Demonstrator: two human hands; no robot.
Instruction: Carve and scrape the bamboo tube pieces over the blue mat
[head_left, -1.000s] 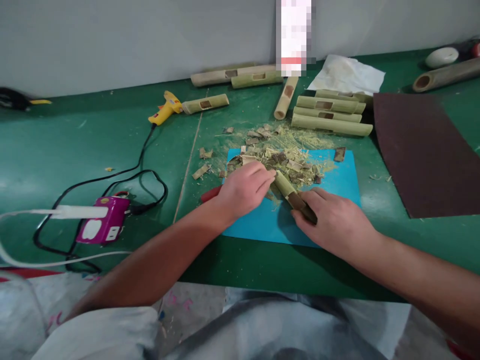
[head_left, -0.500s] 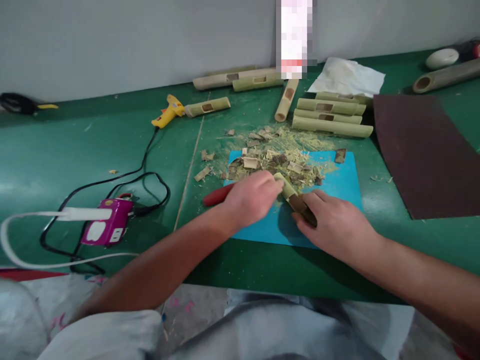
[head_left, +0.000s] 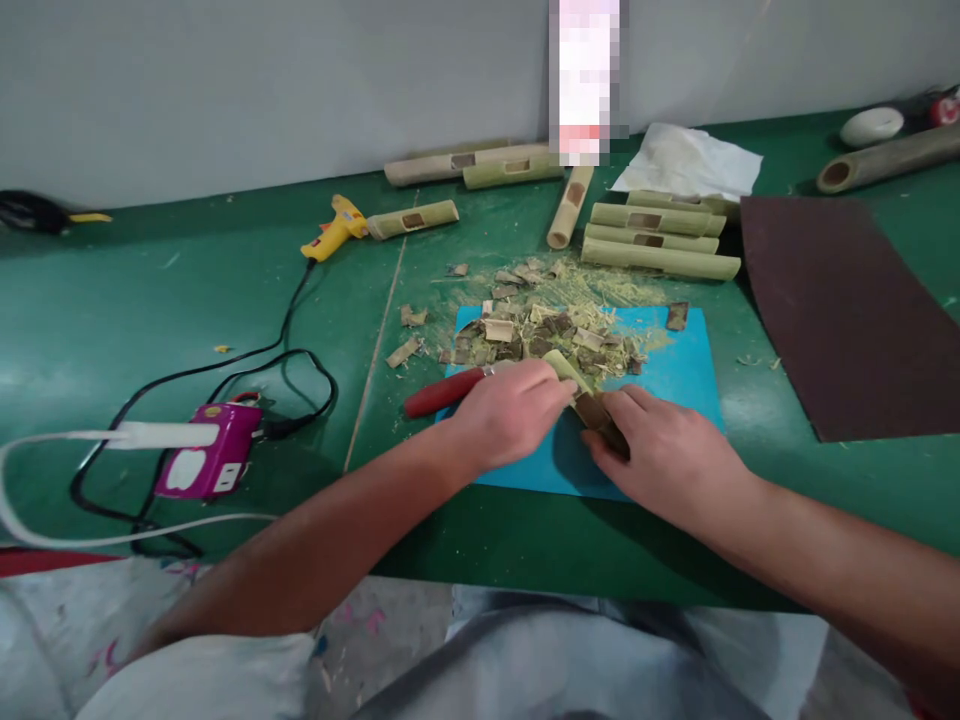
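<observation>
Notched bamboo tube held at a slant over a littered blue sheet

The right hand (head_left: 671,450) is clamped round the near end of a short, pale green bamboo tube (head_left: 561,366) with a dark rectangular opening cut in its side. The tube slants from far left to near right above the bright blue rectangular sheet (head_left: 675,390). The left hand (head_left: 514,418) is curled, its fingertips on the tube between its far end and the opening; whether they grip it or only press, or pinch something small, cannot be told. The hands are close together but look apart.

A slip seems the likeliest trouble. The round wall could roll in the right hand if the left fingertips push off-centre, and skin could then catch on the rim of the opening, which may be rough or splintery. Hard pressure beside that cut could also split the thin wall.

The heap of brown and straw-coloured bamboo chips (head_left: 555,325) lies just beyond the tube; a forward stroke could scatter it over the green tabletop (head_left: 390,530). The blue sheet might slide too if a forearm or the tube drags on it.

Left of the heap, a tool with a red handle (head_left: 442,392) lies just beside the left hand, its working end hidden. If that end is sharp, a sideways move could bring the knuckles against it.
</observation>
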